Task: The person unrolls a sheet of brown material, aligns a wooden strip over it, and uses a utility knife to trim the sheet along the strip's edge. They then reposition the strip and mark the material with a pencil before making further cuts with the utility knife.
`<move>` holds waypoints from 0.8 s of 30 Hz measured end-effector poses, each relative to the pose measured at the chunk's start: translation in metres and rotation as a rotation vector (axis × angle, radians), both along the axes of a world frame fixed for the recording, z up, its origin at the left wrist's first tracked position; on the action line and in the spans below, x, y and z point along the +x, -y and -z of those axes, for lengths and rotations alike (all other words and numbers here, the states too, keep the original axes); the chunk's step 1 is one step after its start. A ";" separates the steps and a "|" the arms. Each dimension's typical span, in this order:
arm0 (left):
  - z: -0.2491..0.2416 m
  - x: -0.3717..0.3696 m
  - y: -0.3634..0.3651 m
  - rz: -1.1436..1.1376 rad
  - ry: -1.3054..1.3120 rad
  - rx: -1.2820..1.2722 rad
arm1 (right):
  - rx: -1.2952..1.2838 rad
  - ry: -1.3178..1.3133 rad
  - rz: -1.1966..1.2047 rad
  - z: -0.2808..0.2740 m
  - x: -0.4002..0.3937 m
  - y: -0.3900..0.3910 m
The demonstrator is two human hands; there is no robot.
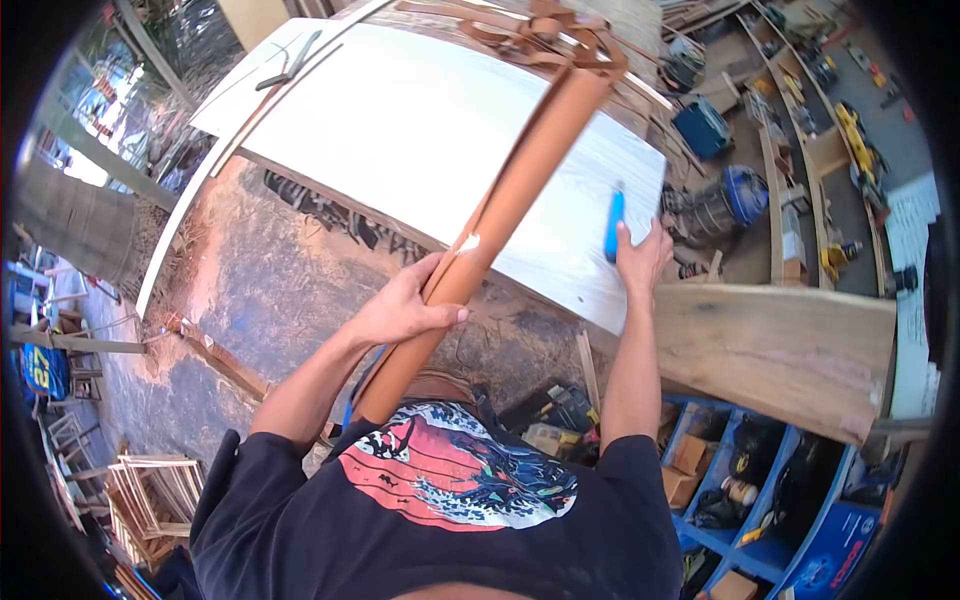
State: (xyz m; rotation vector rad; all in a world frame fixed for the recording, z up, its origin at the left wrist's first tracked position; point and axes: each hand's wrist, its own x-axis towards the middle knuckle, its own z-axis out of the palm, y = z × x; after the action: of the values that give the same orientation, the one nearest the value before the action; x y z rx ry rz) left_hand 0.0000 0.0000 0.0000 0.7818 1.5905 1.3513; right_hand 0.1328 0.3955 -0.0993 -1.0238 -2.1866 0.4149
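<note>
A white panel (420, 130) lies across the workbench (780, 345), a blue marker (613, 225) just above the right hand (640, 262).

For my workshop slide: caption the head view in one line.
Left hand grips a long brown strip laid across a white panel while the right hand holds a blue marker to it.

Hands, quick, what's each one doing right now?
Left hand: closed around the long brown strip.
Right hand: holding a blue marker against the white board.
</note>
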 end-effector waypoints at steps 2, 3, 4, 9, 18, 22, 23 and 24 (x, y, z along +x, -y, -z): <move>0.009 0.006 -0.011 -0.097 0.035 0.085 | 0.044 0.351 0.275 0.015 0.016 -0.008; 0.024 -0.051 0.025 -0.108 0.131 0.058 | 0.037 0.451 0.264 0.017 -0.023 0.034; 0.032 -0.076 0.026 -0.135 0.176 0.065 | 0.036 0.466 0.266 0.016 -0.040 0.034; 0.069 -0.165 0.012 -0.229 -0.175 -0.080 | -0.083 0.539 0.307 0.027 -0.066 0.024; 0.098 -0.202 -0.055 -0.093 -0.662 -0.216 | -0.304 -0.024 -0.263 -0.021 -0.105 0.203; 0.084 -0.192 -0.056 -0.196 -0.909 -0.272 | -0.291 0.031 -0.418 -0.018 -0.115 0.226; 0.083 -0.192 -0.055 -0.198 -0.917 -0.286 | -0.302 0.022 -0.426 -0.020 -0.117 0.227; 0.082 -0.191 -0.054 -0.234 -0.784 -0.264 | -0.323 0.020 -0.448 -0.023 -0.119 0.227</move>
State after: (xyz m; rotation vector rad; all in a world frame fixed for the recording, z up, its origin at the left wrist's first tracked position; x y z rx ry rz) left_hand -0.1913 0.0543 -0.0815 1.0539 2.4768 0.9932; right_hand 0.0141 0.1688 -0.0767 -0.6861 -2.4140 0.9904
